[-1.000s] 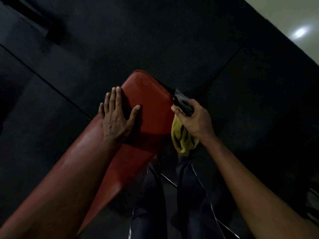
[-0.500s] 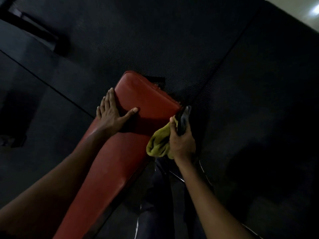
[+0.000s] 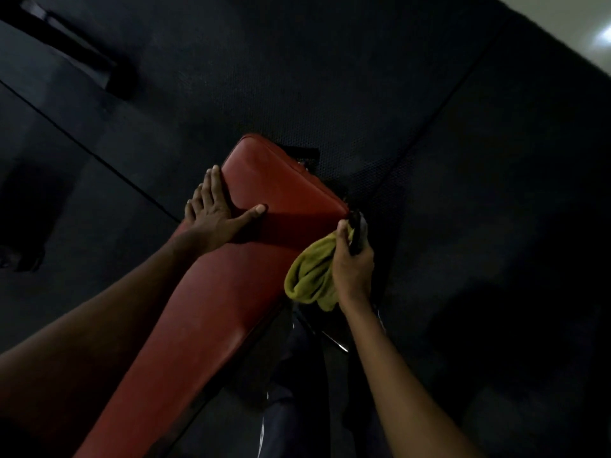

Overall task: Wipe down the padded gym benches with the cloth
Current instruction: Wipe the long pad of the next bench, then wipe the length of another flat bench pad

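A long red padded bench runs from the lower left up to the middle of the view. My left hand lies flat on its far end, fingers straight and thumb spread. My right hand is at the bench's right edge and grips a yellow-green cloth that hangs bunched below the fingers. A dark object sticks up from the same grip; I cannot tell what it is.
Black rubber floor mats with seams surround the bench. A dark piece of equipment lies at the upper left. My dark trouser legs stand beside the bench. A pale lit floor strip shows at the upper right.
My right hand has come down from the bench's corner to its right side edge with the cloth. The left hand has stayed flat on the pad. The view has shifted slightly.
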`<state>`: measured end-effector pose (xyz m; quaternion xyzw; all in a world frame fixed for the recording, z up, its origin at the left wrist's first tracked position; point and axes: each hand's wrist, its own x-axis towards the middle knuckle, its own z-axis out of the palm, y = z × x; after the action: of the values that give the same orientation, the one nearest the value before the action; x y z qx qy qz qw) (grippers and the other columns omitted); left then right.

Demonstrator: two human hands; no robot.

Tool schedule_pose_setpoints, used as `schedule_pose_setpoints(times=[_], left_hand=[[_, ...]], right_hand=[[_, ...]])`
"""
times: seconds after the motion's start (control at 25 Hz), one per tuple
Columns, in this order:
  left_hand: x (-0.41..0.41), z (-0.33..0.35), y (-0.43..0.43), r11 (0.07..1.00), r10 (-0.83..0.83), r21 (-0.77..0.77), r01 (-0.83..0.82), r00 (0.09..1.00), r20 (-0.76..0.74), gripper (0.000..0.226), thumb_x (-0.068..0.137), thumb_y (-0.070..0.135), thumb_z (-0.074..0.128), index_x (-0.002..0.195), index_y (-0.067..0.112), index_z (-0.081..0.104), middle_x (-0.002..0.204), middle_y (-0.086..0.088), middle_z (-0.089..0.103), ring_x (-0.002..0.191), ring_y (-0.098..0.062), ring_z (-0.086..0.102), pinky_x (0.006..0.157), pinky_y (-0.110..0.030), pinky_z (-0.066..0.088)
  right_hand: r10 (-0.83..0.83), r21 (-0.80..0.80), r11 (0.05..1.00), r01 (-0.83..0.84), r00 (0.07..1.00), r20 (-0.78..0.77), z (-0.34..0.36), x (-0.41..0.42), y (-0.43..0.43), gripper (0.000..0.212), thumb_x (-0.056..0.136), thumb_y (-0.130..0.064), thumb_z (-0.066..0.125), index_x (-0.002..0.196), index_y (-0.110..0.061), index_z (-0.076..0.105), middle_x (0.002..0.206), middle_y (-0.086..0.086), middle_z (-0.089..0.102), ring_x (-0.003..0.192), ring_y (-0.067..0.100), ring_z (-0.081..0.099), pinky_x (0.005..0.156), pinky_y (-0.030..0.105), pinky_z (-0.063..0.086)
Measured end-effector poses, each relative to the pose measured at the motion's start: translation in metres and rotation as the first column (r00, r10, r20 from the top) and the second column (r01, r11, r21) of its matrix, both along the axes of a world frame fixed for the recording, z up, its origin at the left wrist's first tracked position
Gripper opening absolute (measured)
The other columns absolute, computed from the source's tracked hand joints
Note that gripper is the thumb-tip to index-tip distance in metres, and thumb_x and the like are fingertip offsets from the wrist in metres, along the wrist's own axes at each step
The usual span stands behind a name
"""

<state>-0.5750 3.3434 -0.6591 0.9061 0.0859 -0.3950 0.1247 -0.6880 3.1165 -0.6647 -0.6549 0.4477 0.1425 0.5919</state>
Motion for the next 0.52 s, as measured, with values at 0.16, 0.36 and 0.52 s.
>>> schedule_pose_setpoints(times=[0.16,0.36,0.52], left_hand=[[-0.001,0.0,0.0,0.999,0.014,-0.031,-0.014,1.0,-0.012,0.125,0.068,0.094,0.04,0.152,0.031,-0.028,0.164,0.003,-0.025,0.152,-0.032,-0.015,0.121,-0.054,-0.006],[-0.001,0.0,0.002,0.996,0.046,-0.079,-0.047,0.999,-0.015,0.126,0.071,0.094,0.043,0.152,0.031,-0.029,0.164,0.004,-0.026,0.152,-0.03,-0.017,0.121,-0.054,-0.008],[0.003,0.02,-0.006,0.992,0.093,-0.082,-0.096,0.995,-0.039,0.115,0.08,0.084,0.046,0.156,0.029,-0.02,0.167,-0.001,-0.016,0.154,-0.03,-0.006,0.122,-0.055,-0.001]], right_hand=[[0.177,-0.094,0.978,-0.185,0.98,-0.085,0.002,-0.009,-0.013,0.071,0.088,-0.079,0.048,0.14,-0.031,0.057,0.124,-0.012,0.066,0.116,0.011,0.061,0.102,0.035,0.048],[0.34,-0.129,0.928,-0.351,0.935,-0.097,0.016,0.041,-0.045,0.061,0.095,-0.061,0.057,0.144,-0.025,0.056,0.134,-0.002,0.065,0.126,0.018,0.06,0.105,0.032,0.048],[0.567,-0.077,0.81,-0.582,0.809,-0.153,0.059,0.077,-0.065,0.067,0.095,-0.067,0.051,0.15,-0.029,0.045,0.143,0.002,0.058,0.133,0.023,0.053,0.098,0.026,0.039]])
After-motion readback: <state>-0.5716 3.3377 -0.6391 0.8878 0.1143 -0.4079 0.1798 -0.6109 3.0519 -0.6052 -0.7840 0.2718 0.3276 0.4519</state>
